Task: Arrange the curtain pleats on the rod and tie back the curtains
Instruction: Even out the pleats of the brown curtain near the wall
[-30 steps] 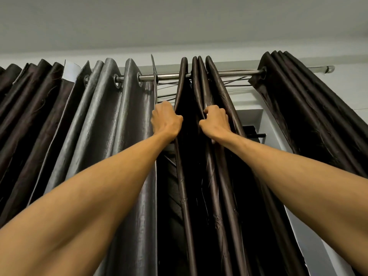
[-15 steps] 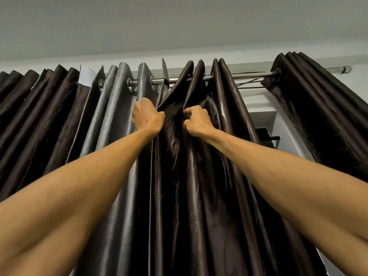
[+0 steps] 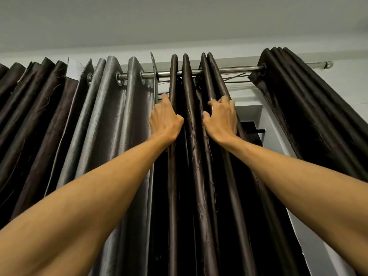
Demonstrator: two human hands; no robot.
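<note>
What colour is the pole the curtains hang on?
The rod is shiny silver metal, clearest in the head view.

Glossy cloth curtain (image 3: 191,176), shiny metal rod (image 3: 235,70)
</note>
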